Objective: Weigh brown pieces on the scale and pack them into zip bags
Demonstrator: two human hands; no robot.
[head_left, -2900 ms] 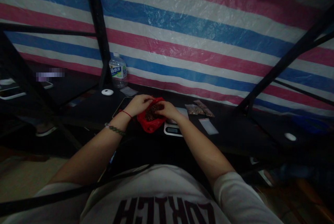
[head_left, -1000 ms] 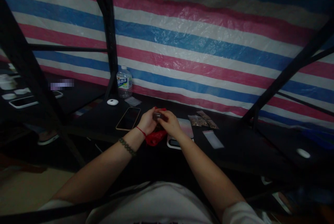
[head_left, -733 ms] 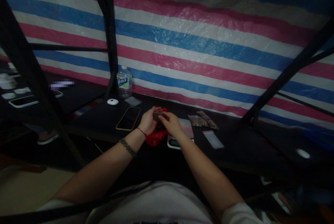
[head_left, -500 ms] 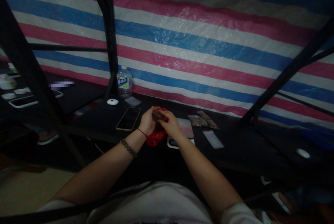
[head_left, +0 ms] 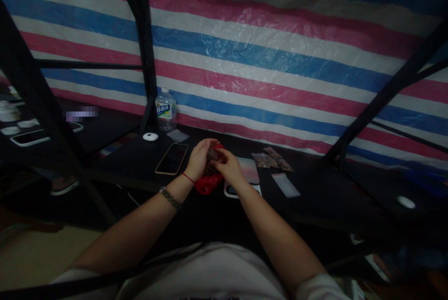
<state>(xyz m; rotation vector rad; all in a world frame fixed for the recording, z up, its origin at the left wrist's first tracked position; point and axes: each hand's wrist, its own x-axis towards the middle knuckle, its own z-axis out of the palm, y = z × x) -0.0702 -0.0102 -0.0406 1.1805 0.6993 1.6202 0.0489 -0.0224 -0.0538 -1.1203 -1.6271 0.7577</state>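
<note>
Over a red plastic bag [head_left: 208,184] at the table's front edge, both my hands are closed round a small clear plastic bag [head_left: 212,155], dim and partly covered by fingers. My left hand [head_left: 198,159] curves along its left side, back of the hand toward me. From the right, my right hand [head_left: 229,167] pinches at it with thumb and fingers. Small brown pieces show below, in the mouth of the red bag. Partly under my right wrist lies a white digital scale [head_left: 249,171] with a pale pinkish top.
Right of the scale lie several filled zip bags [head_left: 268,160] and an empty zip bag [head_left: 286,185]. A phone [head_left: 171,158], a white oval object [head_left: 150,136], a clear packet [head_left: 178,136] and a plastic bottle [head_left: 166,111] stand or lie left. Black metal posts [head_left: 149,57] frame the table.
My left hand has turned over so its back shows more and its fingers cover more of the small bag. More brown pieces show below. My right hand has hardly moved.
</note>
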